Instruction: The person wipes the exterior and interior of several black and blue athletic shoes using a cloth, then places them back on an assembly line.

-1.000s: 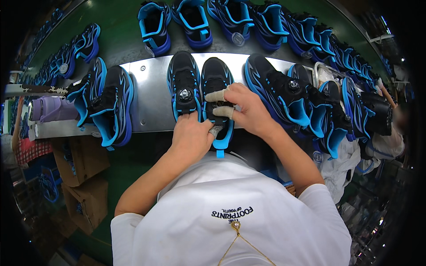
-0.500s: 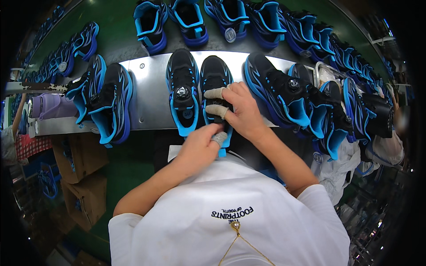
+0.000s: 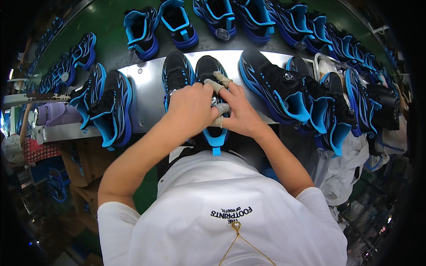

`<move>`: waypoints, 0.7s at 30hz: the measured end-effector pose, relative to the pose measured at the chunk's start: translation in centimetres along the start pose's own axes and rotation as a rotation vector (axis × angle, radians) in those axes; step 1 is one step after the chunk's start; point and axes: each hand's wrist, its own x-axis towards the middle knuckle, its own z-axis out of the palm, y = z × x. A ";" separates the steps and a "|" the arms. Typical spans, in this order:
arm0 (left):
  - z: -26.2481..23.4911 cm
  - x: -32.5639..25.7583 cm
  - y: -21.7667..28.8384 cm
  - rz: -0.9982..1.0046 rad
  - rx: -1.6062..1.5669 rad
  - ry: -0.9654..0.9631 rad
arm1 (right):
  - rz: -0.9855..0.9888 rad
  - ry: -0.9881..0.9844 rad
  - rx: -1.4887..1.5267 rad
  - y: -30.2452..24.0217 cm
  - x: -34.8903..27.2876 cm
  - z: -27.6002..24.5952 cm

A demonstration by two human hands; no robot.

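Observation:
A black sneaker with blue edging [image 3: 210,65] sits on the metal bench in front of me, its blue heel loop toward my body. My left hand [image 3: 191,107] bends over its lacing, fingers curled beside a round silver dial [image 3: 215,101] on the tongue. One left finger wears a grey wrap. From the other side my right hand [image 3: 242,111] grips the same sneaker, with beige finger covers on its fingers; its fingertips meet the left ones around the dial. The matching sneaker [image 3: 177,68] stands just left, its opening mostly behind my left hand and forearm.
Two sneakers [image 3: 117,104] stand at the bench's left, near a lilac bottle [image 3: 60,114]. Several more [image 3: 277,86] crowd the right, by a metal tray [image 3: 320,62]. Beyond the metal bench [image 3: 146,84], rows of sneakers [image 3: 179,26] stand on a green surface. Cardboard boxes [image 3: 82,164] sit below left.
My left hand has moved up from the sneaker's heel opening to the dial. The right hand has shifted slightly down, its fingers now lower around the tongue. The view has tilted a little.

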 end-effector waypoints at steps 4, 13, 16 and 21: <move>-0.7 2.3 -0.4 0.036 0.020 -0.255 | 0.085 0.034 0.104 0.1 -0.4 0.5; -0.6 3.1 -1.6 0.367 -0.021 -0.141 | 0.087 0.088 0.099 0.9 -0.6 1.2; -1.6 3.3 -1.0 0.358 0.053 -0.166 | 0.058 0.105 0.084 1.4 -0.7 1.5; -2.5 3.4 -0.3 0.160 -0.073 -0.215 | 0.111 0.051 0.126 0.7 -0.8 0.8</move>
